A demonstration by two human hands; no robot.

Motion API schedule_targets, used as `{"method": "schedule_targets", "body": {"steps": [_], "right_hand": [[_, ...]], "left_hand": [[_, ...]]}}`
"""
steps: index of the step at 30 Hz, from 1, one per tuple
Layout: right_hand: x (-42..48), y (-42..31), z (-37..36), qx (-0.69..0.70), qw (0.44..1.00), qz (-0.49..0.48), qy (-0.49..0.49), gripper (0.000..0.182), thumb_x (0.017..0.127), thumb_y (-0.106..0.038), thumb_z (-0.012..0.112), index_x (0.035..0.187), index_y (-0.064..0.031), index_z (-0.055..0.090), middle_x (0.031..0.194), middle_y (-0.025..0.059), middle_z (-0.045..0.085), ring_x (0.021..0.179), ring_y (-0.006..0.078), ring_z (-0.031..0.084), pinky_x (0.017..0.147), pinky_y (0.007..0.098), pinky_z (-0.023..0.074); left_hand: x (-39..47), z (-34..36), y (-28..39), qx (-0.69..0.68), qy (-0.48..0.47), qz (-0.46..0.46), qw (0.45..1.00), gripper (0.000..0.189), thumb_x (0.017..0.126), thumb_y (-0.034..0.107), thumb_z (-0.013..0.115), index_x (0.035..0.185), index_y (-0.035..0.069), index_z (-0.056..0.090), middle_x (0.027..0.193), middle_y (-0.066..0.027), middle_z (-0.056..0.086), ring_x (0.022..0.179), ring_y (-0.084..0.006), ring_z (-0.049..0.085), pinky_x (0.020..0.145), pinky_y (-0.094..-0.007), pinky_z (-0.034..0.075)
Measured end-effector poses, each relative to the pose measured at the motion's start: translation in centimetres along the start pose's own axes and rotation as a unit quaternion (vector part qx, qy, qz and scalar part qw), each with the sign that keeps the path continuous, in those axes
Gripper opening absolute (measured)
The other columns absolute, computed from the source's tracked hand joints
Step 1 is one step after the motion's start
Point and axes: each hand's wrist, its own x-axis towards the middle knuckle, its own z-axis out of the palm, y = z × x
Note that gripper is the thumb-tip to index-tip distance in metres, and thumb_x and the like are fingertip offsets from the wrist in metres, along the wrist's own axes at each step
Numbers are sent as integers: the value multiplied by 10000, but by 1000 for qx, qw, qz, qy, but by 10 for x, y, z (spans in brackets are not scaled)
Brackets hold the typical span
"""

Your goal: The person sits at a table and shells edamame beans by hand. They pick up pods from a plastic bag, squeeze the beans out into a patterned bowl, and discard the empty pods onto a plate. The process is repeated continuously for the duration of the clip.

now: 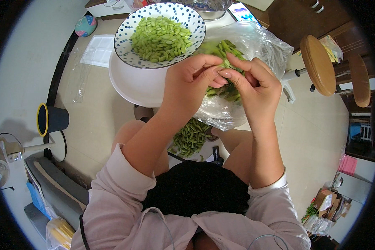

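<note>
My left hand [195, 78] and my right hand [254, 75] meet fingertip to fingertip above a clear plastic bag [259, 40]. Pinched between them is a green bean pod [226, 63], mostly hidden by the fingers. More green pods [228, 47] lie in the bag, directly beneath my hands. To the left, a white bowl [123, 40] with dark blue diamond marks holds a heap of shelled green beans [162, 39]. The bowl rests on a round white table [137, 84]. Between my feet, a pile of green pods [190, 137] sits low down, partly covered by my left forearm.
Behind the bowl are a metal basin [211, 7] and a lit phone [243, 14]. A white tray [97, 50] lies on the floor at left, near a dark bin [54, 119] with a yellow rim. A tan stool [318, 65] stands at right.
</note>
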Motion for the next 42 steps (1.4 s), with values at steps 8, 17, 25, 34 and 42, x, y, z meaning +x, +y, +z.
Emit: {"method": "schedule_targets", "body": {"steps": [8, 17, 25, 34, 42], "right_hand": [[5, 10, -5, 200, 966, 158, -32, 151, 808, -72, 738, 942, -6, 713, 610, -109, 400, 564, -2, 313, 516, 162, 242], [11, 33, -14, 657, 698, 274, -72, 242, 956, -197, 523, 1035, 27, 567, 687, -16, 458, 552, 64, 346, 468, 198, 251], [19, 12, -21, 654, 672, 342, -57, 228, 936, -175, 518, 1034, 31, 533, 782, 7, 480, 609, 58, 377, 480, 184, 286], [0, 5, -1, -90, 992, -91, 9, 238, 710, -86, 779, 940, -60, 721, 680, 50, 562, 565, 151, 519, 508, 270, 415], [2, 14, 2, -44, 995, -88, -34, 232, 738, -51, 754, 968, -38, 723, 662, 35, 530, 562, 116, 473, 515, 245, 377]], "left_hand": [[3, -2, 2, 15, -36, 19, 999, 159, 907, 35, 579, 1045, -31, 622, 854, -89, 683, 754, -131, 658, 711, -247, 534], [5, 0, 5, -73, -45, -59, 995, 205, 915, 68, 586, 1080, -53, 593, 884, -131, 681, 733, -152, 662, 662, -256, 558], [6, -3, 4, -78, -20, -86, 993, 242, 897, 86, 617, 1087, -61, 589, 936, -161, 679, 738, -179, 672, 718, -276, 574], [5, -6, 0, -125, -10, -107, 986, 205, 897, 52, 597, 1068, -60, 589, 884, -141, 677, 739, -191, 676, 700, -296, 585], [-1, -4, 2, 45, 7, -12, 999, 102, 905, 52, 583, 952, -34, 608, 839, -111, 682, 684, -130, 654, 635, -247, 543]]}}
